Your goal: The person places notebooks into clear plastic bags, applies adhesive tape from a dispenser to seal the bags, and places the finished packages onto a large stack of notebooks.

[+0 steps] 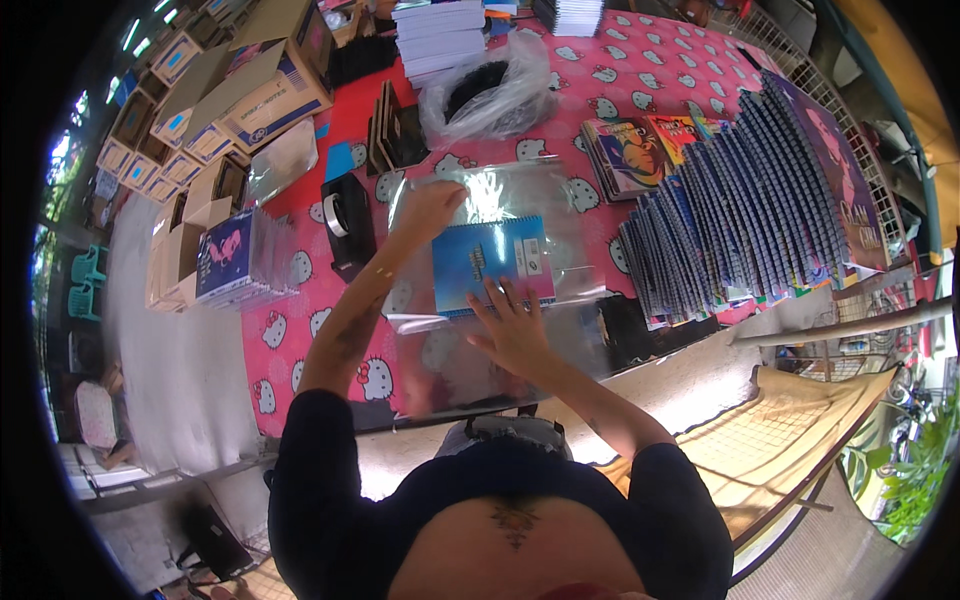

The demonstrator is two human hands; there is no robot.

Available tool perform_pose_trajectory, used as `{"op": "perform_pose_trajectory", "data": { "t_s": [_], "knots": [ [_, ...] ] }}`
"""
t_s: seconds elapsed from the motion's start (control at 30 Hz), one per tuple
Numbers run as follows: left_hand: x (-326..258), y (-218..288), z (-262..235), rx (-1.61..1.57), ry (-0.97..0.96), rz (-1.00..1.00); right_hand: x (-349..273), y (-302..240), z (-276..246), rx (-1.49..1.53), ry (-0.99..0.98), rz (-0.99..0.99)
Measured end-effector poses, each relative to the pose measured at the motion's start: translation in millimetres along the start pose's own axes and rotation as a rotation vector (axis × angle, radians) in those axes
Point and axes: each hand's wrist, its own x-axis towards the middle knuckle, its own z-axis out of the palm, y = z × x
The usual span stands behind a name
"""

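Note:
A blue spiral notebook (506, 252) lies on a clear plastic sheet (577, 262) in front of me. My right hand (515, 332) rests on the notebook's lower part, its fingers spread. At the upper left of the notebook, my left hand (432, 207) has its fingers pinched together on the plastic. Strong glare hides the sheet's far edge. More clear film (450, 365) covers the near side of the table. Left of my left forearm stands a black tape dispenser (347, 225) with a roll in it.
Leaning rows of spiral notebooks (735, 200) fill the right side of the pink patterned table (375, 380). Plastic-wrapped notebooks (235, 260) are stacked at left, near cardboard boxes (265, 100). Behind lie a clear plastic bag (520, 90) and white paper stacks (440, 40).

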Motion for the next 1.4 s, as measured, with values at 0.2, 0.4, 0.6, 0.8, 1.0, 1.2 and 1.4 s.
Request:
{"op": "perform_pose_trajectory", "data": {
  "t_s": [0.2, 0.4, 0.6, 0.8, 1.0, 1.2, 1.4],
  "knots": [
    [40.4, -76.6, 83.4, 0.328, -0.114, 0.16, 4.6, -4.5, -1.1, -0.047, -0.049, 0.0],
    [59.4, -59.4, 82.0, 0.167, -0.02, 0.109, 5.0, -0.4, -7.1, -0.069, -0.06, 0.032],
    [49.5, -63.7, 87.6, 0.421, 0.078, 0.217, 5.5, -4.5, -8.0, -0.066, -0.039, 0.009],
    [57.6, -63.8, 79.7, 0.363, -0.107, 0.017, 4.7, -2.2, -7.6, -0.062, -0.015, -0.013],
    [64.8, -52.5, 72.0, 0.369, -0.083, 0.045, 1.0, -0.6, -7.4, -0.049, 0.005, 0.0],
    [72.2, -39.5, 26.7, 0.26, -0.306, 0.105, -1.0, -0.4, -5.3, -0.031, 0.05, -0.046],
    [28.1, 21.4, 11.0, 0.286, -0.158, 0.162, 0.2, 7.0, -8.1, -0.023, 0.065, -0.084]
  ]
}}
